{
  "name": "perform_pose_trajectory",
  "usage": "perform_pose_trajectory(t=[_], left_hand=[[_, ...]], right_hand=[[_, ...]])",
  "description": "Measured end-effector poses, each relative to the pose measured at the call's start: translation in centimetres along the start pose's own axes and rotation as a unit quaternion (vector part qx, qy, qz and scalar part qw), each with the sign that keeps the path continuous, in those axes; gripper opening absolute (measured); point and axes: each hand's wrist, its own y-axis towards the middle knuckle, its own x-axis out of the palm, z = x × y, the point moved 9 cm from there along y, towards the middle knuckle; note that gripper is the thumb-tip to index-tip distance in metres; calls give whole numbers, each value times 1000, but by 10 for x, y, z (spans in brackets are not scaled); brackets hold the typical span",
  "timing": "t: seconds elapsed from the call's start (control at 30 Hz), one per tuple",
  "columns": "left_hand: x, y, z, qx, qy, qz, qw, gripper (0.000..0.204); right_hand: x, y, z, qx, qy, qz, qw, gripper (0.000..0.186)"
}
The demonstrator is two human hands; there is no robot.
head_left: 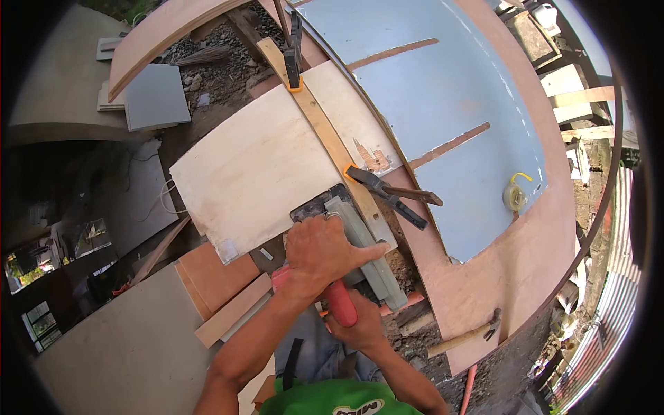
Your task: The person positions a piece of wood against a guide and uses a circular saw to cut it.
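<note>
A circular saw [342, 304] with a red handle and dark base plate [319, 201] sits at the near edge of a pale board [256, 152]; its blade is hidden. My left hand [317, 250] is closed over the front of the saw, thumb stretched across a grey-green bar [370, 259]. My right hand [360, 319] wraps round the red handle. Along the saw's right side runs a narrow wooden strip [321, 124], held on the board by two clamps, a far one [294, 59] and a near one [387, 192].
At right lies a large light-blue panel [443, 104] on brownish plywood [505, 277], with a tape roll [514, 197] and a hammer [470, 333] on top. Curved wooden pieces [162, 34] stand far left. Plywood offcuts [218, 277] lie near left. Rubble [221, 72] covers the ground behind.
</note>
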Motion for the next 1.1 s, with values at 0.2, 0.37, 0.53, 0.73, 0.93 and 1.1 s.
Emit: perform_pose_trajectory(t=[0.2,0.37,0.53,0.73,0.93,1.1], left_hand=[[0,1,3,21,9,24,999,82],[2,2,2,6,11,19,1000,82],[-5,0,6,20,23,31,999,81],[-3,1,2,11,17,43,999,80],[-3,2,-2,2,12,40,999,79],[-2,3,-5,-6,2,33,999,78]], right_hand=[[1,3,0,-21,5,3,1000,31],[4,2,4,-33,13,-29,999,42],[6,3,1,-32,5,-46,998,39],[4,5,-2,-20,-2,-26,999,29],[5,7,-3,-27,8,-21,999,34],[4,9,-4,-30,-23,-8,999,31]])
